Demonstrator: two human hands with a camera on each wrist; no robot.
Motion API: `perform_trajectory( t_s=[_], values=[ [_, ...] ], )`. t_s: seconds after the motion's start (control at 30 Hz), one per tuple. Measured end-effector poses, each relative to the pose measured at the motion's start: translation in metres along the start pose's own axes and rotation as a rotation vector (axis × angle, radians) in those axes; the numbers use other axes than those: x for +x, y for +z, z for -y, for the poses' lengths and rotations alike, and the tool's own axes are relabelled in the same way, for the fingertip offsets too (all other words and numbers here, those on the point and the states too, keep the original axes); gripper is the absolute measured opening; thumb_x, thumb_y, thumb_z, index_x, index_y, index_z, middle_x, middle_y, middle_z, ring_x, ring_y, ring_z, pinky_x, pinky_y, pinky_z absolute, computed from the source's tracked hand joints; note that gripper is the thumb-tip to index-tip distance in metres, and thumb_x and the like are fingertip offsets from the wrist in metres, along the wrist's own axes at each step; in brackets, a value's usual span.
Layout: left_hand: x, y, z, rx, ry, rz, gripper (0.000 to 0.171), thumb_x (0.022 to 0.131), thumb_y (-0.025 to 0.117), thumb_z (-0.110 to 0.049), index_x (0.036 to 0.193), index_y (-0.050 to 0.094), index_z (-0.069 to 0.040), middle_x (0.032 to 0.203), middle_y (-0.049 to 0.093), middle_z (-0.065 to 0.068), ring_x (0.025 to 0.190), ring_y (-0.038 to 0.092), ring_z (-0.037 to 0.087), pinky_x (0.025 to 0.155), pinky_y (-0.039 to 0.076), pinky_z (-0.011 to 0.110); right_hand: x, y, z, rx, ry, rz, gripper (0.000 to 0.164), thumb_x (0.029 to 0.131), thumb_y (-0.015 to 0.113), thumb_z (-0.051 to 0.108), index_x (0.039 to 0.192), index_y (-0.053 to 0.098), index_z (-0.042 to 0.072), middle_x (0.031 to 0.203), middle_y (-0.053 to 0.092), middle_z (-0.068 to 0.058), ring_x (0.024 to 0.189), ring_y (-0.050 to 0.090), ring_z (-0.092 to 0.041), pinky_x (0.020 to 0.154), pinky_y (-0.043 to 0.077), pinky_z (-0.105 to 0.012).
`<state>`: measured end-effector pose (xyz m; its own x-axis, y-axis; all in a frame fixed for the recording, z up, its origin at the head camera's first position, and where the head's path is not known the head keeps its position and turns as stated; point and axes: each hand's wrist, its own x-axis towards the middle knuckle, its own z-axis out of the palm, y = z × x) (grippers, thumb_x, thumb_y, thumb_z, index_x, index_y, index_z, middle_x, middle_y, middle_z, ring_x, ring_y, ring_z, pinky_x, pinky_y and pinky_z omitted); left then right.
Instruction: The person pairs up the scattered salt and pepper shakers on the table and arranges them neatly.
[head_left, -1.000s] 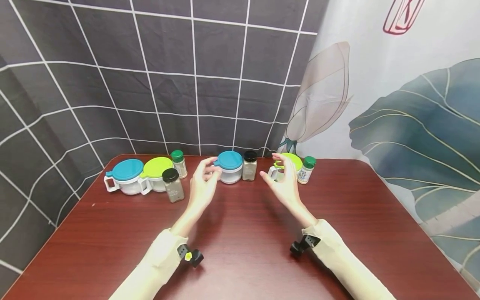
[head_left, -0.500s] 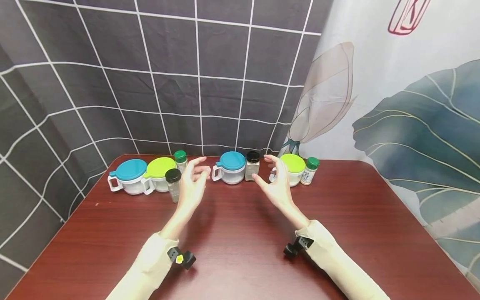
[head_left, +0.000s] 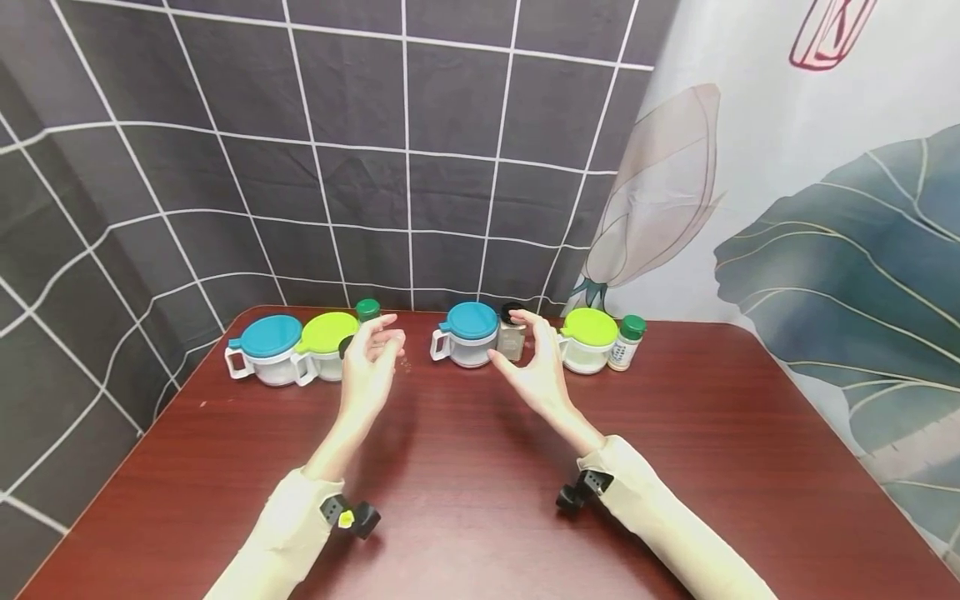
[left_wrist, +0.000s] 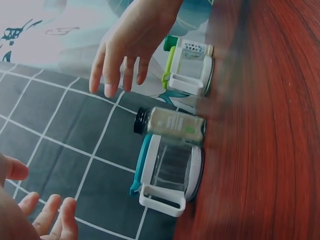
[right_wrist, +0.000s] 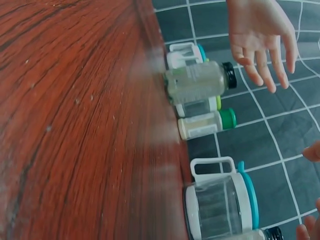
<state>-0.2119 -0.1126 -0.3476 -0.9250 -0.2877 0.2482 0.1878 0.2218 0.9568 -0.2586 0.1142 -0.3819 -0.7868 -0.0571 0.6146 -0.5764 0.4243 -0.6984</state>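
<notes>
In the head view my left hand [head_left: 365, 375] is held above the table with fingers loosely bent and nothing in them. It overlaps a black-capped spice jar, mostly hidden behind it, beside a green-lidded seasoning pot [head_left: 328, 333]. A green-capped shaker [head_left: 367, 311] shows behind the fingers. My right hand [head_left: 538, 375] hovers with thumb and fingers spread, also holding nothing. Behind it stands another black-capped spice jar [left_wrist: 175, 124], against a blue-lidded seasoning pot [head_left: 472, 333]. The left wrist view shows both hands higher than these lids, apart from the containers.
A second blue-lidded pot [head_left: 272, 342] stands at the far left. To the right are a green-lidded pot [head_left: 588, 342] and a green-capped shaker [head_left: 627, 343]. The red-brown table [head_left: 465, 483] ends at a grey grid curtain [head_left: 345, 192] and a flower-patterned one [head_left: 750, 167].
Both hands have moved left across the row: the left from beside the middle blue-lidded pot to the left group, the right from the green-lidded pot to the middle jar. The containers stay put.
</notes>
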Motion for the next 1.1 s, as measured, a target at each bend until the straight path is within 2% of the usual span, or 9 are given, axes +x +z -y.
perform_trajectory(
  t_s=[0.13, 0.23, 0.4, 0.5, 0.63, 0.73, 0.87, 1.1],
  values=[
    [0.002, -0.005, 0.003, -0.013, -0.011, -0.008, 0.034, 0.095, 0.054, -0.009, 0.128, 0.056, -0.005, 0.116, 0.066, 0.022, 0.077, 0.061, -0.002, 0.065, 0.050, 0.016, -0.001, 0.006, 0.001, -0.001, -0.008, 0.013, 0.060, 0.074, 0.079, 0.014, 0.127, 0.052, 0.008, 0.123, 0.058, -0.014, 0.110, 0.048, -0.031, 0.089, 0.041, -0.041],
    [0.002, -0.009, 0.004, -0.006, -0.025, -0.011, 0.034, 0.095, 0.054, -0.010, 0.129, 0.056, -0.006, 0.118, 0.065, 0.020, 0.081, 0.062, 0.000, 0.069, 0.050, 0.014, -0.002, 0.010, 0.001, 0.002, -0.014, 0.030, 0.060, 0.074, 0.079, 0.014, 0.128, 0.052, 0.008, 0.124, 0.057, -0.016, 0.114, 0.047, -0.029, 0.094, 0.039, -0.043],
    [0.003, -0.016, 0.004, 0.008, -0.020, -0.029, 0.034, 0.095, 0.053, -0.009, 0.128, 0.056, -0.005, 0.118, 0.065, 0.020, 0.086, 0.063, 0.004, 0.078, 0.047, 0.009, -0.003, 0.017, 0.003, 0.016, -0.024, 0.045, 0.061, 0.074, 0.079, 0.012, 0.127, 0.051, 0.007, 0.124, 0.057, -0.018, 0.112, 0.049, -0.034, 0.091, 0.044, -0.049],
    [0.004, -0.020, 0.005, 0.021, -0.031, -0.045, 0.034, 0.094, 0.052, -0.009, 0.128, 0.057, -0.005, 0.117, 0.066, 0.021, 0.086, 0.062, 0.006, 0.078, 0.045, 0.009, -0.003, 0.021, 0.005, 0.016, -0.023, 0.050, 0.060, 0.074, 0.079, 0.011, 0.127, 0.052, 0.007, 0.124, 0.057, -0.017, 0.109, 0.051, -0.037, 0.087, 0.047, -0.046],
    [0.006, -0.026, 0.008, 0.038, -0.051, -0.066, 0.035, 0.094, 0.051, -0.010, 0.128, 0.057, -0.006, 0.118, 0.065, 0.022, 0.089, 0.062, 0.010, 0.076, 0.043, 0.009, -0.004, 0.025, 0.007, -0.006, -0.026, 0.061, 0.060, 0.074, 0.080, 0.014, 0.127, 0.052, 0.007, 0.124, 0.058, -0.013, 0.108, 0.052, -0.037, 0.086, 0.046, -0.035],
    [0.007, -0.030, 0.010, 0.025, -0.063, -0.078, 0.034, 0.095, 0.051, -0.009, 0.129, 0.056, -0.004, 0.119, 0.064, 0.023, 0.087, 0.060, 0.000, 0.078, 0.043, 0.007, -0.005, 0.029, 0.008, -0.008, -0.029, 0.066, 0.060, 0.074, 0.079, 0.015, 0.127, 0.052, 0.008, 0.123, 0.058, -0.011, 0.106, 0.052, -0.035, 0.082, 0.047, -0.035],
    [0.006, -0.035, 0.012, 0.018, -0.071, -0.098, 0.033, 0.095, 0.052, -0.008, 0.127, 0.056, -0.002, 0.118, 0.063, 0.025, 0.079, 0.054, -0.012, 0.077, 0.043, 0.006, -0.006, 0.035, 0.010, 0.009, -0.022, 0.074, 0.060, 0.073, 0.079, 0.014, 0.127, 0.052, 0.008, 0.123, 0.058, -0.011, 0.104, 0.053, -0.030, 0.080, 0.049, -0.042],
    [0.006, -0.043, 0.014, 0.015, -0.088, -0.122, 0.033, 0.095, 0.052, -0.007, 0.127, 0.055, -0.002, 0.119, 0.062, 0.026, 0.075, 0.054, -0.014, 0.069, 0.046, 0.009, -0.005, 0.043, 0.014, 0.038, -0.017, 0.102, 0.061, 0.074, 0.080, 0.014, 0.127, 0.051, 0.006, 0.123, 0.057, -0.013, 0.107, 0.054, -0.031, 0.087, 0.049, -0.044]
  ],
)
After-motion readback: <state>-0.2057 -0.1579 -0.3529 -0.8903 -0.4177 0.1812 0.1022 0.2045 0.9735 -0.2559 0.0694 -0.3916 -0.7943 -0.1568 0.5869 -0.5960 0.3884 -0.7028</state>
